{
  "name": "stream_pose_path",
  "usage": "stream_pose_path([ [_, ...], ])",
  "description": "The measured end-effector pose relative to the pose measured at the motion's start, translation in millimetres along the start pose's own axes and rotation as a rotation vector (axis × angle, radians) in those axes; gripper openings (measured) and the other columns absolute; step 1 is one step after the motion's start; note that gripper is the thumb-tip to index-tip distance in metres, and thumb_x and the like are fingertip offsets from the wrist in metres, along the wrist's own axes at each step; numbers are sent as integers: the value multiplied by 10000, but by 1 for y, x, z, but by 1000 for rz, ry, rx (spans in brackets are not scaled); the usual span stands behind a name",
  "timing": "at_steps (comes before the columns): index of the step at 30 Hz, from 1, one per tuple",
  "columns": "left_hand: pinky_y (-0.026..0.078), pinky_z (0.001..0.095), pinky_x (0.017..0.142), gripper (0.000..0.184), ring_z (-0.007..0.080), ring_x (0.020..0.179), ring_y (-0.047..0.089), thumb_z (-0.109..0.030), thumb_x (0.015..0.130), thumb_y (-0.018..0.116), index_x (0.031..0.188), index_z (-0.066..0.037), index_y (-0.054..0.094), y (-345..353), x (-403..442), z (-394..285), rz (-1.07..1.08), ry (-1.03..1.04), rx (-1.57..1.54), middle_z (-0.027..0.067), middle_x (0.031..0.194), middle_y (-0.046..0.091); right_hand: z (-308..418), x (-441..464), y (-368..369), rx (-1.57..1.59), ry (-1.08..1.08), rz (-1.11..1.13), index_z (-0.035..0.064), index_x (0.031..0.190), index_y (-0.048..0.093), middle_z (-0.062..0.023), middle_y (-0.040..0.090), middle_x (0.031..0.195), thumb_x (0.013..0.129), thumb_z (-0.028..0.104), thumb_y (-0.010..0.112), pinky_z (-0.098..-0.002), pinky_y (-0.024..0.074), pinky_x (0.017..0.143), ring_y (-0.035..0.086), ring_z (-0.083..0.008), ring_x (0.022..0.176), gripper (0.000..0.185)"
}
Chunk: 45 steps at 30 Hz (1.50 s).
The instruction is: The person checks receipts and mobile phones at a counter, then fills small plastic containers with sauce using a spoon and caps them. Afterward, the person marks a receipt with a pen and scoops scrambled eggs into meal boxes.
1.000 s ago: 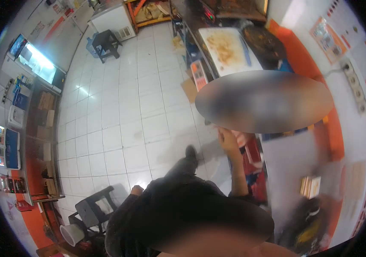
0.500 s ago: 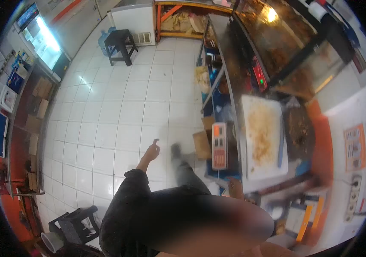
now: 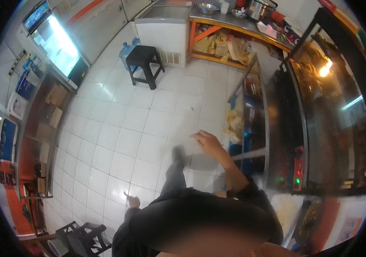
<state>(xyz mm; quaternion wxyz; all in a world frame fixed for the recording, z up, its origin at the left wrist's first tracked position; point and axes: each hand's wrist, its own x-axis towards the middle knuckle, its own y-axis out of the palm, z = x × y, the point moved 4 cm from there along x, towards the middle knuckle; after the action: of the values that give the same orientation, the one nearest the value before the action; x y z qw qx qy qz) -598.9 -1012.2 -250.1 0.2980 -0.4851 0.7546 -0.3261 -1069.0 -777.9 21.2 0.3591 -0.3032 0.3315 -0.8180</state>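
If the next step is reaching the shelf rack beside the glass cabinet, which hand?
Right, probably. The right hand is out ahead of the body, on the same side as the shelf rack, and looks empty. The left hand is farther back, on the far side.

And here's the right hand, fingers spread over nothing, with crumpled yellowish bags nearest, bunched at its two o'clock! They bulge from the side of a metal-framed rack, upright, running up towards twelve. Down to the left hand, also bare, and at its eight o'clock sits a black stool, dark legs splayed, well apart from the fingers.
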Motion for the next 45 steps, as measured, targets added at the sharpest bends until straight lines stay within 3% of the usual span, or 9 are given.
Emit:
stream_pose_path([
  [5, 406, 472, 894, 476, 415, 1043, 512, -238, 800, 555, 1198, -48, 377, 29, 111, -37, 402, -214, 361, 241, 1076, 542, -48, 127, 11, 87, 117, 35, 140, 1063, 629, -119, 506, 991, 832, 71, 558, -382, 452, 821, 547, -297, 926, 252],
  [11, 447, 492, 782, 318, 381, 970, 556, -356, 833, 516, 920, -59, 592, 190, 320, -235, 728, 264, 535, 185, 961, 602, -194, 166, -55, -33, 415, -66, 112, 1061, 641, -142, 536, 985, 822, 73, 585, -370, 457, 813, 557, -310, 916, 248],
  [14, 408, 469, 969, 526, 389, 1146, 496, -316, 846, 510, 1309, -79, 431, 290, 436, -371, 699, 332, 521, 214, 1245, 526, -271, 160, -74, 100, 559, -166, 86, 1061, 641, -157, 572, 968, 836, 66, 576, -374, 466, 795, 581, -309, 893, 235],
  [23, 454, 417, 858, 210, 332, 986, 580, -163, 894, 475, 1059, -93, 584, 476, 514, -756, 1019, 578, -96, 160, 1023, 620, -497, 311, -150, -273, 618, -152, 76, 1065, 641, -191, 624, 927, 848, 60, 557, -375, 472, 723, 616, -287, 825, 233],
  [24, 455, 417, 847, 236, 341, 968, 585, -170, 897, 472, 1101, -106, 571, 473, 517, -783, 957, 885, -21, 163, 998, 628, -508, 348, -159, -287, 567, -183, 98, 1071, 642, -191, 629, 911, 852, 75, 558, -384, 473, 706, 616, -302, 818, 236],
  [30, 514, 287, 731, 299, 197, 890, 612, 29, 857, 452, 1124, -52, 561, 467, 623, -838, 854, 446, -455, 98, 1010, 635, -605, 609, -205, -191, 427, -148, 139, 1108, 620, -126, 624, 833, 877, 128, 556, -385, 457, 755, 591, -287, 851, 239],
  [32, 524, 289, 736, 319, 196, 899, 611, 42, 853, 445, 1144, -35, 550, 478, 668, -843, 717, 357, -709, 125, 1013, 627, -616, 694, -222, -19, 411, -66, 60, 1232, 526, -229, 554, 1180, 855, 159, 559, -436, 401, 961, 511, -365, 1122, 392],
  [38, 501, 267, 607, 276, 149, 762, 615, -89, 908, 452, 1167, -58, 544, 453, 763, -985, 844, 214, -565, 95, 905, 654, -749, 866, -231, -72, 375, -42, 100, 1432, 251, -196, 361, 1382, 767, 250, 721, -407, 343, 1020, 362, -345, 1269, 828],
  [45, 466, 265, 641, 262, 126, 713, 566, -95, 937, 436, 1177, -62, 537, 465, 837, -1176, 832, 413, -621, 57, 775, 602, -864, 1010, -345, -301, 420, -761, 80, 1424, 211, -251, 287, 1391, 638, 174, 816, -526, 198, 1071, 262, -438, 1274, 997],
])
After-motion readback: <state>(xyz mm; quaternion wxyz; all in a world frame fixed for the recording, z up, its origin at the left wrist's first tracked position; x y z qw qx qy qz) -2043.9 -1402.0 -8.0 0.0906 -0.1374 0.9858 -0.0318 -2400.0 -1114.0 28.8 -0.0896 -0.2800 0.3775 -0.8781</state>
